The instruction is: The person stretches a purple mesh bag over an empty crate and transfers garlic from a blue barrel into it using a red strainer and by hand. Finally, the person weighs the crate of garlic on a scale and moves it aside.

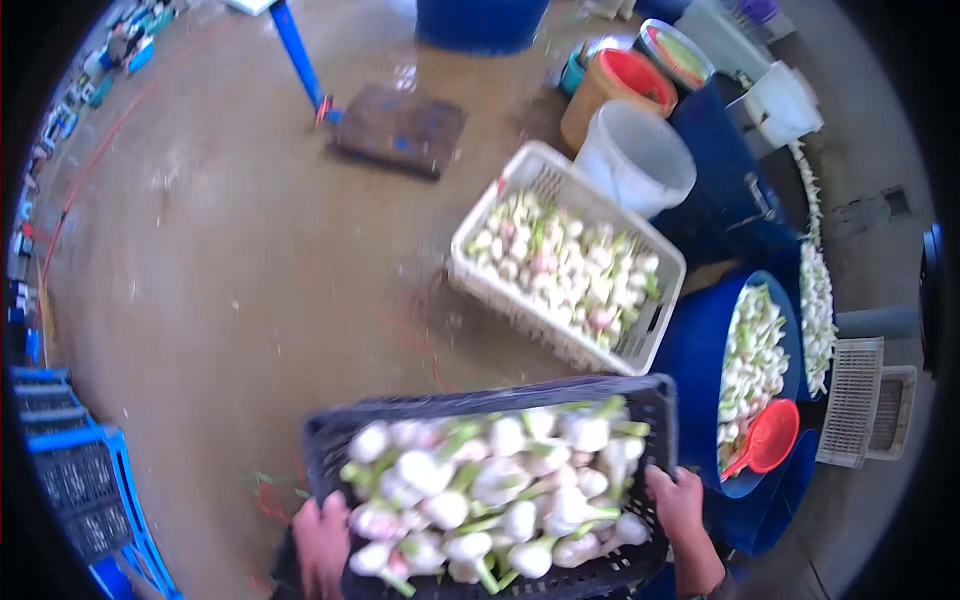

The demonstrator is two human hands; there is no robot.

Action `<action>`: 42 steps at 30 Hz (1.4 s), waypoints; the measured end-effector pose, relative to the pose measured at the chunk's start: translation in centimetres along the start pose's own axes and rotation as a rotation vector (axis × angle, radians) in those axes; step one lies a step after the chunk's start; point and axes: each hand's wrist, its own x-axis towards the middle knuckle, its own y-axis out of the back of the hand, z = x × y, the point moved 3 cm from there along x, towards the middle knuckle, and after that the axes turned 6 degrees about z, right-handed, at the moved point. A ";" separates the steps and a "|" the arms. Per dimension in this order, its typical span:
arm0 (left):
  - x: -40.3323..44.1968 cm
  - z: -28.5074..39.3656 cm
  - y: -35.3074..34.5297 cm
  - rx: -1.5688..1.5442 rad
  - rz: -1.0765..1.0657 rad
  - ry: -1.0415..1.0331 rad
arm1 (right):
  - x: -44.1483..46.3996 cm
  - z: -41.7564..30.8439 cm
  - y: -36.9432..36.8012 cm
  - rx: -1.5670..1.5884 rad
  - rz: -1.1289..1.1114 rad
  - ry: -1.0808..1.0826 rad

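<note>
A black plastic crate heaped with garlic bulbs is held up at the bottom of the head view. My left hand is closed on its left end, fingers partly hidden by the wall. On the right end, my right hand grips the rim. The bulbs are white with some pink, and short green stems stick out. Just beyond the black crate, a white crate with more garlic stands on the floor.
Right of me, a blue barrel holds garlic and a red scoop. A white bucket and an orange bucket stand behind the white crate. Ahead lies a platform scale; stacked dark crates stand at left on wet floor.
</note>
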 end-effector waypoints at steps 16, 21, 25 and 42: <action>12.4 23.8 25.4 -0.475 0.592 0.170 | -0.4 -56.2 -25.7 -0.339 -0.370 0.744; 20.5 28.0 21.8 -0.757 0.523 0.289 | 5.4 -64.6 -34.5 -0.522 -0.415 0.776; 25.0 28.1 15.4 -0.930 0.426 0.238 | 12.6 -67.5 -37.1 -0.557 -0.392 0.728; 42.8 46.6 -16.2 -1.448 0.129 0.669 | 46.6 -88.2 -50.0 -0.602 -0.246 0.691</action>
